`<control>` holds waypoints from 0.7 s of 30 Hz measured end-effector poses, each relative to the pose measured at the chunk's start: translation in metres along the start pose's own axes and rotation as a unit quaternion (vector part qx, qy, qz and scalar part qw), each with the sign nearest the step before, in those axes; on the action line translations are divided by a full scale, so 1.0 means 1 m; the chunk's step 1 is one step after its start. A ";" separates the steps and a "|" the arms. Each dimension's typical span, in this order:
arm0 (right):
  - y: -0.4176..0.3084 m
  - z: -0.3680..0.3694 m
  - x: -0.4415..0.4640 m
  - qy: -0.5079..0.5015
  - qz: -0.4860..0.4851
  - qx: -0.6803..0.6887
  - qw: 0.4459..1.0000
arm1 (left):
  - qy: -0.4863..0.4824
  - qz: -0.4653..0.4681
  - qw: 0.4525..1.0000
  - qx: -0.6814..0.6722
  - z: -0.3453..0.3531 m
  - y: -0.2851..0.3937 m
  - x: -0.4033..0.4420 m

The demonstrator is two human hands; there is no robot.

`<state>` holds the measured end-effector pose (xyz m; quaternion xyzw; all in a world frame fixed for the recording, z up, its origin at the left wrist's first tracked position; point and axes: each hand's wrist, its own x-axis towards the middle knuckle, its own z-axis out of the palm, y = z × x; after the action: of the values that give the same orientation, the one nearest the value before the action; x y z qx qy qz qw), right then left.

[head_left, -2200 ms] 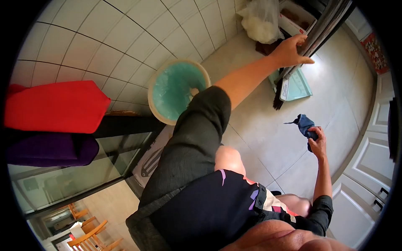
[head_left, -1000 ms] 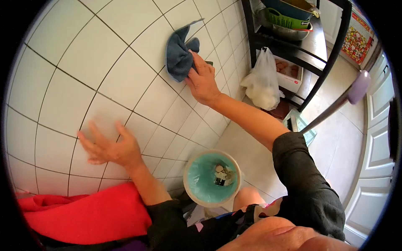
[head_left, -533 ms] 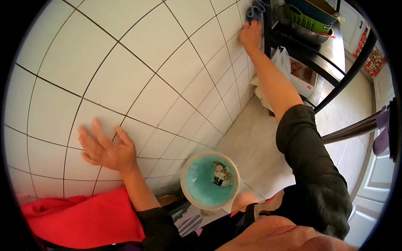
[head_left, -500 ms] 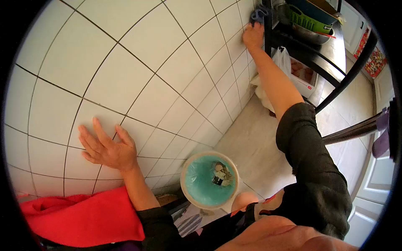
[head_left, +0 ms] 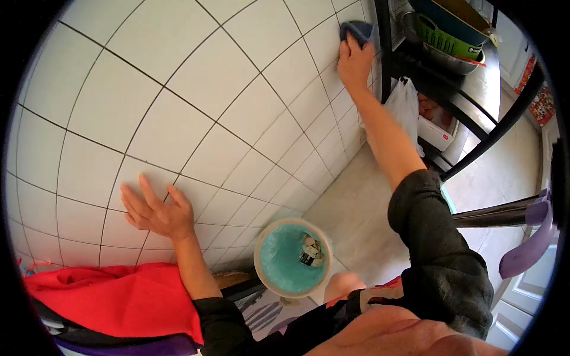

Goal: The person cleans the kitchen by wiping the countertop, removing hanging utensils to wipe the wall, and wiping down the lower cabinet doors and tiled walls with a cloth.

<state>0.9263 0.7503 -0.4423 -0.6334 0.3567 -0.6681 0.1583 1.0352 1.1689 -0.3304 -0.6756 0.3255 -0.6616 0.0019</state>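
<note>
My right hand (head_left: 355,66) presses a dark blue cloth (head_left: 356,32) against the white tiled wall (head_left: 196,65), high up and close to the black rack. Its fingers lie over the lower edge of the cloth. Lower on the left, my left hand (head_left: 160,210) rests on the tiles with its fingers spread and nothing in it. Between my arms, a round bin (head_left: 259,267) with a teal liner stands on the floor. Some crumpled waste (head_left: 310,250) lies inside the bin.
A black metal rack (head_left: 475,145) stands at the right, holding a green basket (head_left: 445,38), a metal bowl (head_left: 409,26) and a white box (head_left: 436,133). A white plastic bag (head_left: 404,107) hangs there. Red fabric (head_left: 119,302) is draped at lower left.
My right hand and the cloth have shifted slightly left and down along the wall, and more of the cloth shows. My left hand stays on the tiles. The camera view has shifted a little.
</note>
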 end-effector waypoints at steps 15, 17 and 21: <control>-0.024 -0.018 -0.019 -0.021 -0.129 -0.010 0.991 | -0.024 -0.006 1.000 -0.005 0.000 -0.003 -0.002; -0.041 -0.015 0.006 -0.003 -0.113 -0.033 0.993 | -0.021 -0.005 1.000 -0.011 0.000 -0.002 0.000; -0.024 -0.024 -0.032 -0.062 -0.098 -0.049 0.992 | -0.025 -0.013 0.999 -0.014 -0.002 -0.003 0.001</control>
<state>0.9134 0.7950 -0.4485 -0.7127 0.3150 -0.6212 0.0831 1.0344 1.1715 -0.3281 -0.6963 0.3262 -0.6393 -0.0079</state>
